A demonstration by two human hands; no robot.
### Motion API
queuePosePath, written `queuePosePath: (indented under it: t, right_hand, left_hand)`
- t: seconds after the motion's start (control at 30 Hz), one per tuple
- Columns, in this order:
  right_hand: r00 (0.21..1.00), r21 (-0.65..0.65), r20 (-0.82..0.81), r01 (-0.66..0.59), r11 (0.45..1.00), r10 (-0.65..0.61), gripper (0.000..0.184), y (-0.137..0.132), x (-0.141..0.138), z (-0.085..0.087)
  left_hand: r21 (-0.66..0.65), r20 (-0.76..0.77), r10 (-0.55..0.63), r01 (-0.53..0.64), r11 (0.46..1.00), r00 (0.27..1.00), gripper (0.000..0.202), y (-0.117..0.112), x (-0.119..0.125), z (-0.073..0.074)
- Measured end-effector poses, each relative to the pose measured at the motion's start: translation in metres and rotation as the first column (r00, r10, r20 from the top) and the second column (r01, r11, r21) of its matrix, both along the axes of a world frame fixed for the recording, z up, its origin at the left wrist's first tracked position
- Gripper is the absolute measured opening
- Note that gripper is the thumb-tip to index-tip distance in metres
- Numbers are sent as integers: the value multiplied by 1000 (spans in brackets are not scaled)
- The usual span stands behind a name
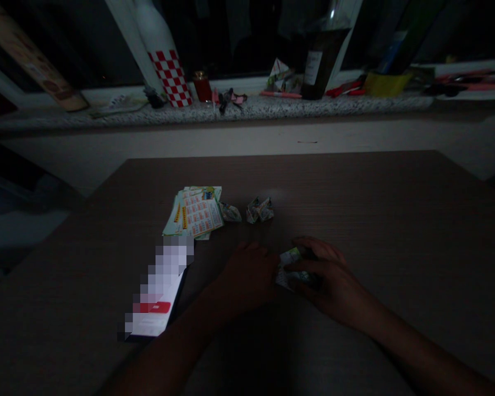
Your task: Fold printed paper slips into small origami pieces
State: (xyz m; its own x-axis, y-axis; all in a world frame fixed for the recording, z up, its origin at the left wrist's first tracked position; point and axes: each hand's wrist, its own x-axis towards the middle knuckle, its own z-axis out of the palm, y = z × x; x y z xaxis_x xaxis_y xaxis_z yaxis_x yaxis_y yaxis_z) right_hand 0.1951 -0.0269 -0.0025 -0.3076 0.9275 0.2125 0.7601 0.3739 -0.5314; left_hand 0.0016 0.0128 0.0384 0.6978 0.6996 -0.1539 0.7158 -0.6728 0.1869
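Note:
A small folded printed paper [289, 269] lies low over the table between my hands. My left hand [249, 272] is closed at its left edge, with knuckles up and fingertips mostly hidden in the dark. Around its right side, my right hand [334, 278] has the thumb and fingers bent onto the paper. Beyond my hands stand two small folded paper pieces [259, 210] side by side. Another folded paper piece [231, 212] rests against the right side of a fanned stack of printed paper sheets [200, 212].
A lit phone [159, 300], partly pixelated, lies left of my left forearm. Behind the wooden table [375, 209], a speckled windowsill [247, 110] bears a red-and-white checkered bottle [171, 71], a small red jar [202, 86], a dark labelled container [317, 69] and a yellow holder [385, 83].

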Motion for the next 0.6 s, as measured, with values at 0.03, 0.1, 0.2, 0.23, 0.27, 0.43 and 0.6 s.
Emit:
queuePosePath:
  t: [0.03, 0.1, 0.2, 0.23, 0.27, 0.43, 0.6]
  right_hand:
    - [1000, 11, -4, 2, 1000, -2, 22, 0, 0, -1]
    - [1000, 18, -1, 3, 1000, -3, 23, 0, 0, -2]
    - [1000, 10, 4, 8, 1000, -8, 25, 0, 0, -2]
    - [1000, 5, 11, 5, 1000, -5, 24, 0, 0, -1]
    - [1000, 4, 16, 5, 1000, -5, 24, 0, 0, -1]
    - [999, 13, 39, -20, 1000, 19, 30, 0, -1, 2]
    - [996, 22, 69, -54, 998, 52, 35, 1, -1, 4]
  left_hand:
    - [0, -8, 1, -1, 1000, 1000, 19, 0, 0, 0]
    - [-1, -17, 6, -6, 1000, 1000, 19, 0, 1, 1]
    - [-1, -18, 14, -14, 1000, 1000, 20, -1, 2, 2]
    - [-2, -17, 15, -15, 1000, 1000, 20, -1, 3, 2]
    - [-3, -16, 18, -18, 1000, 1000, 20, -1, 3, 3]
    - [-2, -23, 26, -26, 1000, 999, 20, -1, 4, 3]
    - [-6, -20, 28, -29, 1000, 999, 21, -1, 4, 4]
